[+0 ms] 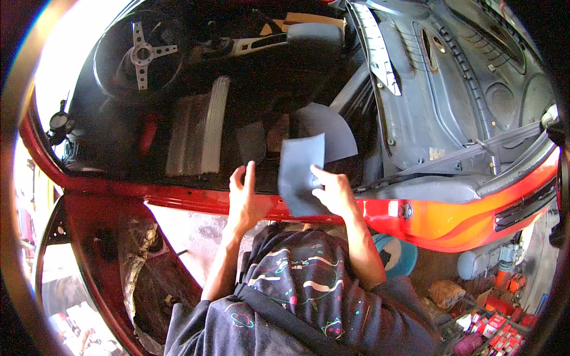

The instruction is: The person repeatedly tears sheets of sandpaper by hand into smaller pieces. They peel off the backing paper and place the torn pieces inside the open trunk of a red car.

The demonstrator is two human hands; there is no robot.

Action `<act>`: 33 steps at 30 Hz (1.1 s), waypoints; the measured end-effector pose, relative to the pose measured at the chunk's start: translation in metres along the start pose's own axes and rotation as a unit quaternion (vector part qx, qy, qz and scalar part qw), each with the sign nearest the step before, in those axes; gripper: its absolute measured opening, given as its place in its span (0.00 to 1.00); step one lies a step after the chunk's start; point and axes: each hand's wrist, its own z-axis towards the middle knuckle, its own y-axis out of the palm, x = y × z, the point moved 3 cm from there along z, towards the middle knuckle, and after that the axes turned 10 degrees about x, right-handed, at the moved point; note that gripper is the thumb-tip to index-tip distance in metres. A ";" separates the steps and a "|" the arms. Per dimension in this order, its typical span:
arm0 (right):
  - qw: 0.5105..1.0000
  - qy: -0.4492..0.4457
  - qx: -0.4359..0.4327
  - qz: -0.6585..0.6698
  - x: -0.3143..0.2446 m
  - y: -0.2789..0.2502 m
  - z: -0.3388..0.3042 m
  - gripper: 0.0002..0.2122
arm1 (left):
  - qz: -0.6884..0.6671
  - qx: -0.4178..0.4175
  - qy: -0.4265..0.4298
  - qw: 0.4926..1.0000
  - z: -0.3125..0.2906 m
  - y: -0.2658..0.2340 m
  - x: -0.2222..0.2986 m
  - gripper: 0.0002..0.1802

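Observation:
My right hand (336, 191) pinches the right side of a thin, flexible blue-grey sheet (301, 163) between thumb and fingers. The sheet is roughly rectangular and bows slightly, raised above the red sill of a car. To its left, my left hand (242, 199) is apart from the sheet, fingers raised and spread, holding nothing. Just beyond the held sheet, a second grey sheet (329, 127) with a rounded edge lies inside the car. What the sheets are made of I cannot tell.
The red door sill (196, 200) crosses in front of me, with the open door (113, 255) at left. Inside are a steering wheel (142, 53), a ribbed strip (215, 124) and a centre console (261, 43). Grey trim panels (427, 101) fill the right. Behind my right arm stands a blue bucket (405, 256).

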 end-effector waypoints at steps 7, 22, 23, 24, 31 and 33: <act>0.940 -0.265 -0.076 0.199 -0.078 -0.013 -0.016 0.28 | -0.356 -0.060 -0.023 0.932 -0.007 -0.002 0.034 0.33; 0.957 -0.215 0.054 0.188 -0.109 -0.038 -0.023 0.18 | -0.563 0.057 -0.043 0.823 -0.024 -0.035 0.041 0.43; 0.966 -0.204 0.050 0.152 -0.110 -0.038 -0.020 0.13 | -0.527 0.057 -0.029 0.847 -0.021 -0.039 0.046 0.37; 0.972 -0.201 0.042 0.110 -0.111 -0.038 -0.018 0.09 | -0.546 0.064 -0.049 0.834 -0.019 -0.042 0.048 0.36; 0.964 -0.158 0.034 0.210 -0.111 -0.021 -0.016 0.07 | -0.514 0.223 -0.138 0.817 -0.020 -0.059 0.056 0.15; 0.954 -0.142 0.059 0.257 -0.110 -0.020 -0.014 0.07 | -0.505 0.240 -0.141 0.817 -0.021 -0.061 0.056 0.12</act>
